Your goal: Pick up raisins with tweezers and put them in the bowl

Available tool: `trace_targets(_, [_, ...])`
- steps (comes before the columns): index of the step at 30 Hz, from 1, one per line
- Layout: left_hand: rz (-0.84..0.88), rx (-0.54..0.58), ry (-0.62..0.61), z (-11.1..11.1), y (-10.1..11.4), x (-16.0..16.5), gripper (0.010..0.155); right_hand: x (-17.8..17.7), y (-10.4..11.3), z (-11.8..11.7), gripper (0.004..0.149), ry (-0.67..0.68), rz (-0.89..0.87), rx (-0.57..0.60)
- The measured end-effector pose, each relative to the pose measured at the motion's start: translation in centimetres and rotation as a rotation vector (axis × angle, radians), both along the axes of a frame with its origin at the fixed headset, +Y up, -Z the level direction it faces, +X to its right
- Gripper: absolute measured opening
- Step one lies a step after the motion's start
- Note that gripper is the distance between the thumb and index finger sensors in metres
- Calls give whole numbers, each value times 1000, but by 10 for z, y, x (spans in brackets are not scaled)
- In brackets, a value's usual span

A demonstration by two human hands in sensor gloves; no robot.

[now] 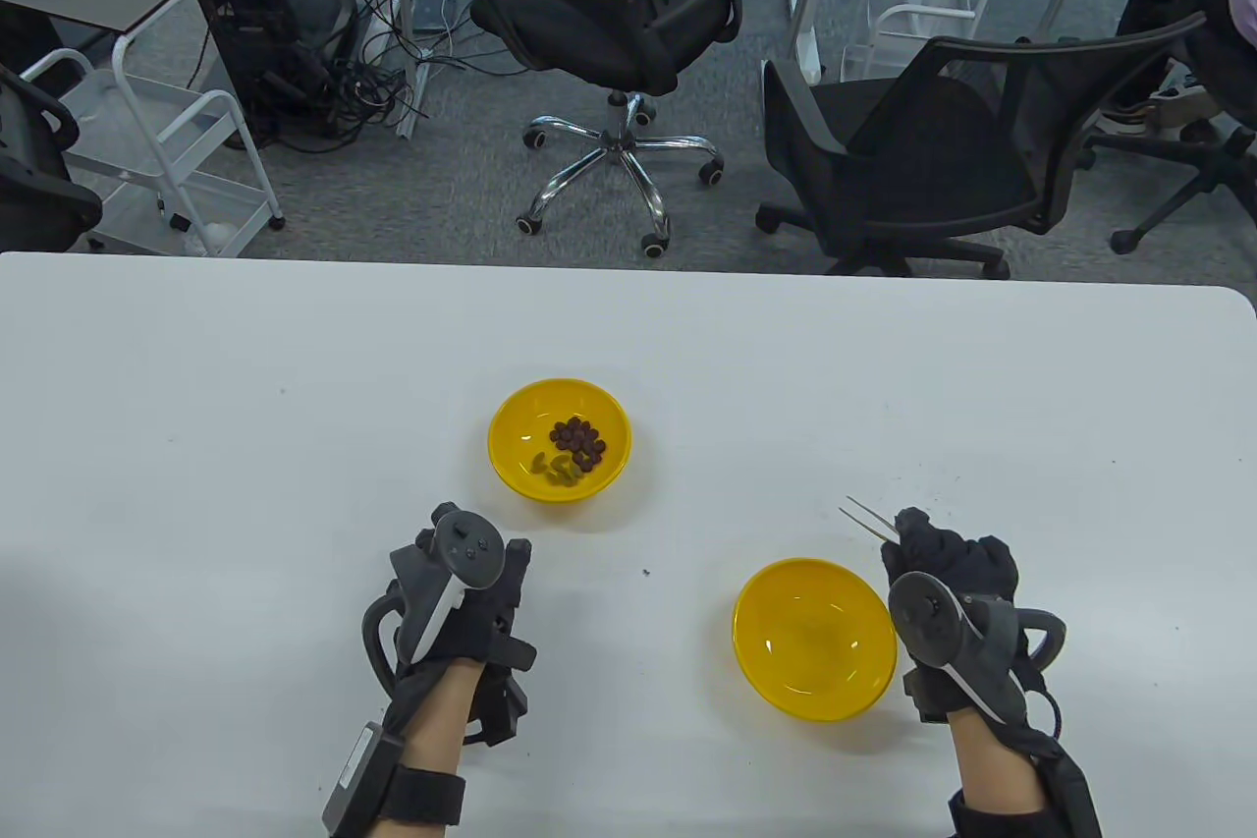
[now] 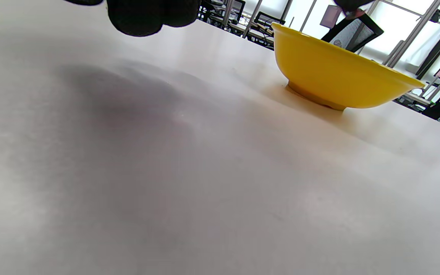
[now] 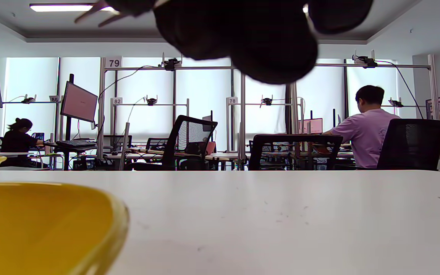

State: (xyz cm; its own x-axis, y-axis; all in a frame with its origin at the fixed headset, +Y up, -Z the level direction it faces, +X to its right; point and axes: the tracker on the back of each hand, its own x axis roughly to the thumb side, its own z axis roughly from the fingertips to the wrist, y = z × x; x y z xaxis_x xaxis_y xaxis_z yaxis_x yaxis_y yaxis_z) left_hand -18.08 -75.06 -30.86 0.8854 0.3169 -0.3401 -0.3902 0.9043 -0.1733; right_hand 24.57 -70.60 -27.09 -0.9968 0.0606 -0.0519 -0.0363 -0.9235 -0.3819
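Note:
A yellow bowl [image 1: 560, 440] at the table's middle holds several dark raisins [image 1: 577, 440] and a few greenish ones [image 1: 557, 470]. It also shows in the left wrist view [image 2: 338, 82]. An empty yellow bowl [image 1: 815, 639] stands to the right, nearer me; its rim fills the right wrist view's lower left [image 3: 44, 225]. My right hand [image 1: 948, 563] holds metal tweezers [image 1: 864, 517] just right of the empty bowl, their tips apart and pointing up-left with nothing between them. My left hand [image 1: 471, 583] rests curled on the table below the raisin bowl, holding nothing.
The white table [image 1: 245, 445] ends at a far edge with office chairs [image 1: 628, 3] and a white cart [image 1: 157, 150] beyond it. A small dark speck [image 1: 645, 572] lies on the table between the hands.

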Motion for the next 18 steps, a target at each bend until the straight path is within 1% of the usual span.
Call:
trace_targets(4, [16,30,46,-21,4,2,81,-1,-1,1,52,1,18,-7])
trace_targets(8, [82,27,98,-43,2,4,81,-6,-2,1,52,15,33,-13])
trace_targets(12, [180,11,154,-66,-5,3,85,-11,-4,0,52,33,53,-17])
trace_targets(14, [227,1,190,-72,-8,2,88,-13,-5,-1,52,39,60,-19])
trace_targets(18, [267,5,232,-84,-13,-2,84,-15,-7,-3,52,44,66,-31])
